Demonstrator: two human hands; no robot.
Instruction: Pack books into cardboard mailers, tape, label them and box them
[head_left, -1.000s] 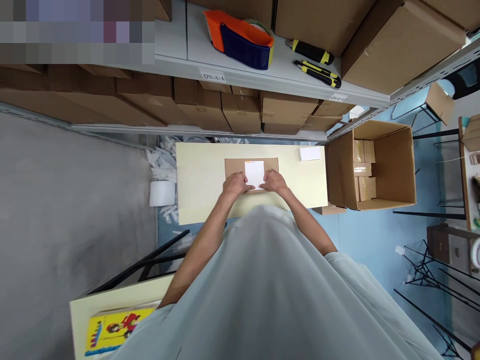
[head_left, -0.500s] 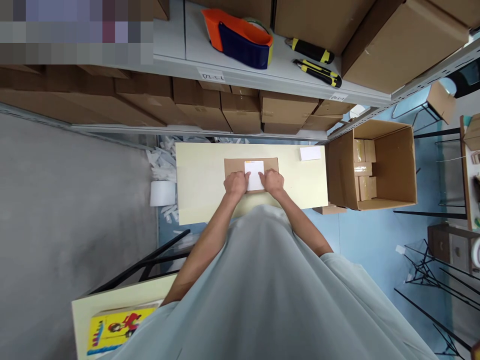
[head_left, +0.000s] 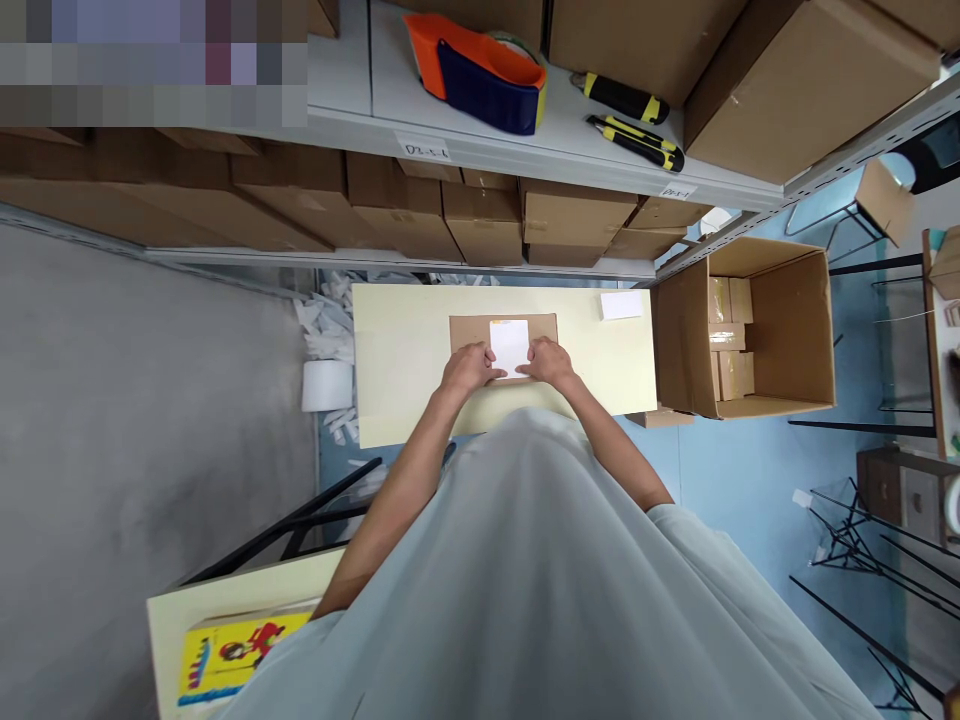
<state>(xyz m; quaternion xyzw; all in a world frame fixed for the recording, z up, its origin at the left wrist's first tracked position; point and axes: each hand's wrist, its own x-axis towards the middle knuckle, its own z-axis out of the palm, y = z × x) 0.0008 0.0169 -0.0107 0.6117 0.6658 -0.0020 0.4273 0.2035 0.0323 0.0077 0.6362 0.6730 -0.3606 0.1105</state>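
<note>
A white label [head_left: 509,346] lies on a flat brown cardboard piece [head_left: 468,329], which rests on the pale yellow tabletop [head_left: 405,350]. My left hand [head_left: 470,367] is at the label's lower left, thumb extended along its bottom edge and the other fingers curled. My right hand [head_left: 549,361] mirrors it at the lower right, thumb on the label's bottom corner, fingers curled. Both hands press on the label and cardboard from above; neither lifts anything. Another white paper piece [head_left: 621,305] lies at the table's back right.
A shelf [head_left: 337,130] beyond the table bears an orange and blue tape dispenser [head_left: 480,75], two cutters [head_left: 637,140] and boxes. An open carton [head_left: 787,330] with small boxes stands to the right. A white roll [head_left: 327,386] is at the left, a yellow book [head_left: 232,655] at the lower left.
Both thumbs have moved down from the label's sides to its lower edge. The hands have spread slightly apart, while the label and cardboard keep their place.
</note>
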